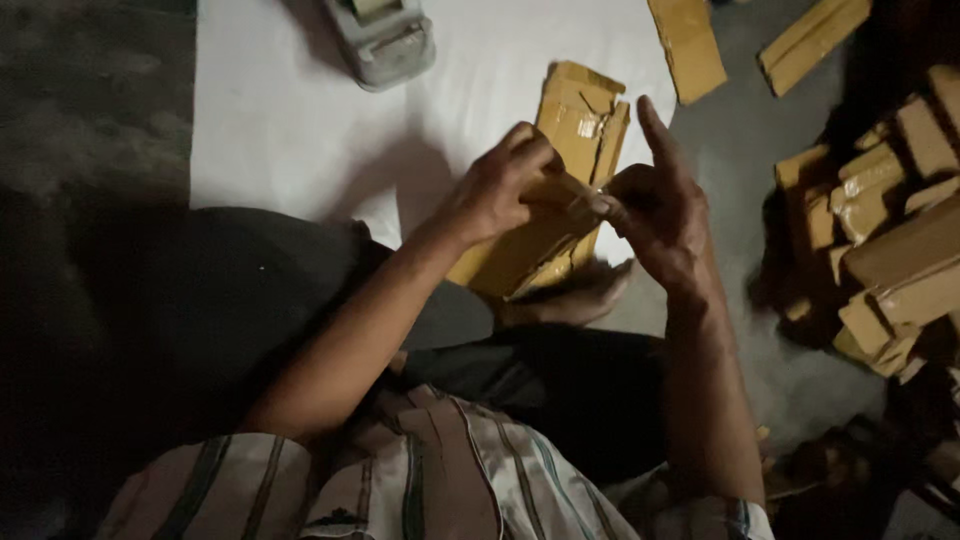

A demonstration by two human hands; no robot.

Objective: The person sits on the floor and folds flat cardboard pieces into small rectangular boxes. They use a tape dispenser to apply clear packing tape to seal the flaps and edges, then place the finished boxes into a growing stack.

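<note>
Mid-wrap, by the look of it; left hand [500,185] curled down over the top of a flat brown cardboard packet [545,215], fingers closed against its upper face; right hand [655,210] closed at thumb and lower fingers on something small and shiny at the packet's edge, likely a tape end, though too dim to be sure; index finger [655,130] sticking straight up, clear of the work. Packet held just above the lap, tilted, its far end pointing toward the white sheet [290,120] spread on the floor; strips of glossy tape already across its folded flap. Grey tape dispenser [385,40] lying on the sheet near the top edge, well apart from both hands. Off to the right, a heap of similar taped brown packets [880,230]; two more loose cardboard pieces [690,45] beyond the sheet's corner. Bare foot [570,295] tucked under the packet. Judging from the grip: sealing stage; next move calling for steady tension on that pinched end, a firm press flat along the seam, left hand holding the packet from twisting.
</note>
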